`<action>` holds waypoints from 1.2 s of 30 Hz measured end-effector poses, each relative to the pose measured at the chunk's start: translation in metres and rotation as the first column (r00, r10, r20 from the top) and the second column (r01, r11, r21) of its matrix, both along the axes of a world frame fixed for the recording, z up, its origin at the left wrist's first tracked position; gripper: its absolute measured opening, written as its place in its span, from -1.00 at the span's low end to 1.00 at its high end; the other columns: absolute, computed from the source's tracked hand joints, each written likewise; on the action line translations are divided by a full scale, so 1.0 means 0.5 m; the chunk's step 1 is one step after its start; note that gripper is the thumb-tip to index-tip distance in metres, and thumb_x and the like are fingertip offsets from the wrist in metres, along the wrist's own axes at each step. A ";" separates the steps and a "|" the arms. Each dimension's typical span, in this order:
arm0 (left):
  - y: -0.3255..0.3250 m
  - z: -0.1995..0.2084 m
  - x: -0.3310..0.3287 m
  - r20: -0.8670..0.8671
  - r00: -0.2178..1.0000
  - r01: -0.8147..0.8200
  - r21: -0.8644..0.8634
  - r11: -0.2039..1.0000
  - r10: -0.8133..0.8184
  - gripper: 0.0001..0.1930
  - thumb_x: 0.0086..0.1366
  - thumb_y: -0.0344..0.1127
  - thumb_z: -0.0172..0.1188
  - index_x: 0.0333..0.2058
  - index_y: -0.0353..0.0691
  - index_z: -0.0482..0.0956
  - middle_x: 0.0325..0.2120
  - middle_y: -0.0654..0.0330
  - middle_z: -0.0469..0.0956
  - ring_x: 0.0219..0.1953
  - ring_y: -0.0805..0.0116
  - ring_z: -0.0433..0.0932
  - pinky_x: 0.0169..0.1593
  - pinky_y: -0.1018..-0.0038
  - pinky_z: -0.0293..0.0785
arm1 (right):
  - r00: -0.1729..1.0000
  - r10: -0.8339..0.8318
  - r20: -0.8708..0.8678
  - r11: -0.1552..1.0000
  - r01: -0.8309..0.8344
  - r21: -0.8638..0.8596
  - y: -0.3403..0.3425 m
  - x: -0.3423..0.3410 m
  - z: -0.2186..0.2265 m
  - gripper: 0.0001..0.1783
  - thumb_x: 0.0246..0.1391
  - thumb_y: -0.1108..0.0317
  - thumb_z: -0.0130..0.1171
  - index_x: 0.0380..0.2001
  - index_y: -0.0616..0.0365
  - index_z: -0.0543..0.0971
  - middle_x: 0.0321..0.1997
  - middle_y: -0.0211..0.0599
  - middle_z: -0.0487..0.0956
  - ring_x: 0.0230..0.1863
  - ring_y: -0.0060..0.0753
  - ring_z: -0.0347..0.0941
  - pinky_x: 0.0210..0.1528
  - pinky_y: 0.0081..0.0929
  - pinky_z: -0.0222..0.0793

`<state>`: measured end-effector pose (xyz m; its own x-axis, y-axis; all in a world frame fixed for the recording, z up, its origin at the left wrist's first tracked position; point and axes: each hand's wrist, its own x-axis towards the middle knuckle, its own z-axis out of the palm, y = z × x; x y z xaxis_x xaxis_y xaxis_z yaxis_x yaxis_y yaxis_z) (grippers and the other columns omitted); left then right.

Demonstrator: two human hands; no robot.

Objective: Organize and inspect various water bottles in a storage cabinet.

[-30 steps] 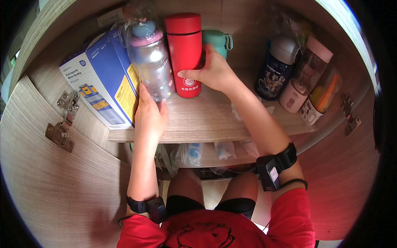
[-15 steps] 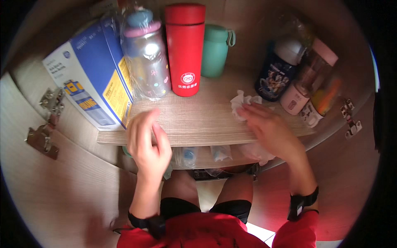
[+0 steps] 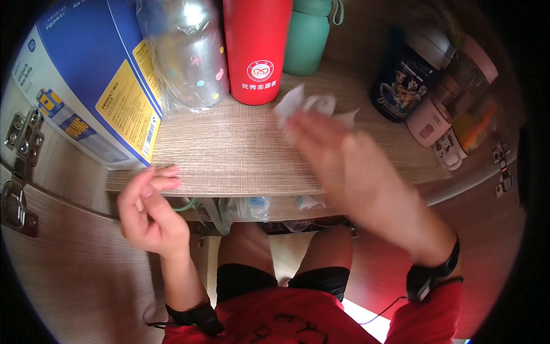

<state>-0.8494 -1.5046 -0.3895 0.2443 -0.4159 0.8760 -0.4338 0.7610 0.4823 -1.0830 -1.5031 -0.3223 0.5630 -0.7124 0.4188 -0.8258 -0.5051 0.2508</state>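
My right hand point(image 3: 344, 155) lies over a crumpled white tissue point(image 3: 322, 105) and presses it to the wooden shelf point(image 3: 229, 149), its fingers blurred by motion. Torn-looking edges of the tissue stick out past the fingertips, just in front of the red vacuum flask point(image 3: 258, 46). My left hand point(image 3: 152, 212) is raised at the shelf's front left edge, fingers loosely bent and apart, with nothing in it. Nearest to it stands a tall blue, white and yellow bottle box point(image 3: 86, 63).
Left of the flask is a clear bottle in plastic wrap point(image 3: 195, 69); a green bottle with a loop point(image 3: 307, 40) stands at its right. Farther right are a dark blue cup point(image 3: 401, 86) and a pink bottle point(image 3: 427, 127). A lower shelf holds wrapped items point(image 3: 252, 207). Metal hinges point(image 3: 20, 206) jut at both sides.
My right hand has slid the tissue leftward across the shelf, from near the dark blue cup to near the flask. My left hand has moved left and its fingers have loosened. The view is closer.
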 end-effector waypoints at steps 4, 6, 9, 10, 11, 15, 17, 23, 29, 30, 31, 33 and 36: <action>-0.009 0.007 -0.002 -0.060 0.998 0.018 -0.017 1.000 -0.019 -0.82 0.23 -0.60 -0.20 -0.24 -0.48 0.37 -0.68 0.07 0.46 -0.55 0.27 0.52 -0.32 0.39 0.49 | 0.982 -0.183 0.039 0.970 0.174 0.169 -0.065 -0.099 0.016 -0.60 -0.16 0.57 -0.06 -0.14 0.29 0.44 -0.14 -0.02 0.50 -0.19 -0.06 0.47 -0.12 -0.32 0.42; -0.004 0.011 0.008 -0.040 0.999 0.019 -0.019 1.000 -0.020 -0.82 0.23 -0.60 -0.21 -0.25 -0.48 0.37 -0.68 0.06 0.46 -0.55 0.28 0.52 -0.32 0.39 0.50 | 0.982 -0.187 -0.016 0.957 0.186 0.222 -0.063 -0.080 0.025 -0.59 -0.16 0.57 -0.06 -0.12 0.30 0.42 -0.13 -0.02 0.49 -0.19 -0.08 0.47 -0.14 -0.34 0.43; 0.003 0.022 0.013 -0.047 0.997 0.055 -0.040 0.998 -0.057 -0.82 0.23 -0.58 -0.21 -0.25 -0.47 0.36 -0.69 0.09 0.43 -0.58 0.31 0.49 -0.35 0.40 0.48 | 0.968 -0.173 -0.183 0.957 0.209 0.200 0.039 0.049 0.040 -0.53 -0.20 0.55 -0.03 -0.09 0.39 0.36 -0.19 -0.05 0.46 -0.25 -0.17 0.47 -0.16 -0.39 0.44; 0.000 0.023 0.002 -0.073 0.991 0.109 -0.064 0.992 -0.113 -0.82 0.24 -0.55 -0.21 -0.25 -0.46 0.36 -0.71 0.12 0.41 -0.62 0.34 0.45 -0.38 0.42 0.47 | 0.944 -0.238 -0.226 0.969 0.215 -0.125 0.068 0.111 0.038 -0.58 -0.23 0.52 0.01 -0.18 0.42 0.40 -0.25 -0.06 0.47 -0.27 -0.21 0.47 -0.15 -0.41 0.43; 0.001 0.022 -0.002 -0.075 0.990 0.115 -0.069 0.991 -0.120 -0.82 0.24 -0.55 -0.21 -0.25 -0.46 0.36 -0.71 0.12 0.41 -0.62 0.34 0.45 -0.38 0.42 0.47 | 0.998 0.039 -0.044 0.988 -0.032 0.151 0.065 0.156 0.022 -0.66 -0.23 0.49 0.02 -0.28 0.43 0.44 -0.27 -0.05 0.47 -0.20 -0.23 0.46 -0.14 -0.44 0.41; 0.000 0.033 -0.006 -0.397 0.896 0.181 -0.080 0.980 -0.198 -0.81 0.24 -0.44 -0.20 -0.27 -0.40 0.35 -0.77 0.22 0.26 -0.72 0.45 0.22 -0.50 0.50 0.33 | 0.909 0.191 0.371 0.911 -0.305 0.278 0.012 0.196 -0.007 -0.64 -0.18 0.53 0.00 -0.21 0.36 0.47 -0.09 -0.03 0.47 0.01 -0.17 0.39 0.00 -0.40 0.36; 0.008 0.045 0.016 -0.258 0.937 0.200 -0.160 0.967 -0.237 -0.82 0.23 -0.46 -0.21 -0.27 -0.38 0.36 -0.78 0.23 0.26 -0.71 0.46 0.23 -0.51 0.49 0.32 | 0.956 0.114 0.270 0.961 -0.175 0.214 0.027 0.107 0.010 -0.56 -0.20 0.60 -0.03 -0.12 0.24 0.46 -0.04 -0.11 0.47 0.05 -0.20 0.37 0.03 -0.39 0.34; 0.006 0.018 0.015 -0.448 0.864 0.199 -0.112 0.974 -0.228 -0.83 0.22 -0.45 -0.21 -0.30 -0.36 0.36 -0.82 0.31 0.17 -0.76 0.55 0.10 -0.59 0.57 0.20 | 0.893 -0.367 0.260 0.920 0.308 0.242 0.116 -0.132 0.013 -0.55 -0.17 0.61 -0.04 -0.09 0.22 0.46 0.02 -0.04 0.42 0.05 -0.09 0.35 0.11 -0.35 0.26; 0.011 0.044 0.033 -0.627 0.707 0.337 -0.106 0.935 -0.326 -0.88 0.21 -0.45 -0.23 -0.40 -0.30 0.30 -0.85 0.38 0.02 -0.79 0.61 -0.06 -0.66 0.62 -0.08 | 0.994 0.071 0.081 0.996 -0.074 0.044 0.089 0.150 0.008 -0.58 -0.33 0.47 0.05 -0.25 0.33 0.50 -0.09 -0.04 0.46 -0.01 -0.14 0.39 -0.02 -0.29 0.36; 0.009 0.044 0.029 -0.653 0.685 0.352 -0.092 0.932 -0.323 -0.89 0.21 -0.45 -0.24 -0.42 -0.28 0.28 -0.85 0.39 -0.01 -0.79 0.62 -0.08 -0.67 0.62 -0.12 | 0.995 0.053 0.085 0.998 -0.055 0.020 0.066 0.202 0.000 -0.66 -0.32 0.45 0.06 -0.34 0.31 0.52 -0.15 -0.04 0.46 -0.08 -0.16 0.41 -0.09 -0.32 0.38; 0.004 0.039 0.018 -0.647 0.689 0.350 -0.098 0.932 -0.327 -0.89 0.21 -0.45 -0.24 -0.42 -0.28 0.28 -0.85 0.39 -0.01 -0.79 0.62 -0.08 -0.67 0.62 -0.12 | 0.995 0.045 0.087 0.999 -0.045 -0.003 0.034 0.237 -0.015 -0.74 -0.32 0.42 0.07 -0.44 0.28 0.54 -0.21 -0.04 0.47 -0.15 -0.19 0.43 -0.16 -0.36 0.40; 0.006 0.042 0.019 -0.659 0.707 0.303 -0.044 0.952 -0.256 -0.90 0.21 -0.45 -0.24 -0.42 -0.27 0.28 -0.85 0.39 0.00 -0.80 0.62 -0.09 -0.68 0.62 -0.13 | 0.990 0.044 0.137 0.999 -0.047 0.013 -0.021 0.288 -0.016 -0.86 -0.30 0.41 0.08 -0.58 0.20 0.54 -0.31 -0.14 0.46 -0.25 -0.30 0.42 -0.25 -0.44 0.40; 0.006 0.037 0.035 -0.644 0.722 0.302 -0.036 0.953 -0.254 -0.90 0.21 -0.45 -0.24 -0.42 -0.26 0.28 -0.85 0.39 -0.01 -0.80 0.62 -0.09 -0.69 0.61 -0.14 | 0.995 0.047 0.091 0.998 -0.052 0.045 -0.056 0.318 -0.008 -0.88 -0.28 0.40 0.08 -0.59 0.20 0.55 -0.34 -0.19 0.46 -0.23 -0.32 0.41 -0.28 -0.44 0.40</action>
<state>-0.8321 -1.5014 -0.3709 0.5959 -0.6054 0.5276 0.2168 0.7539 0.6202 -0.9243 -1.5309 -0.3261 0.5597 -0.7048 0.4360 -0.8176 -0.5553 0.1519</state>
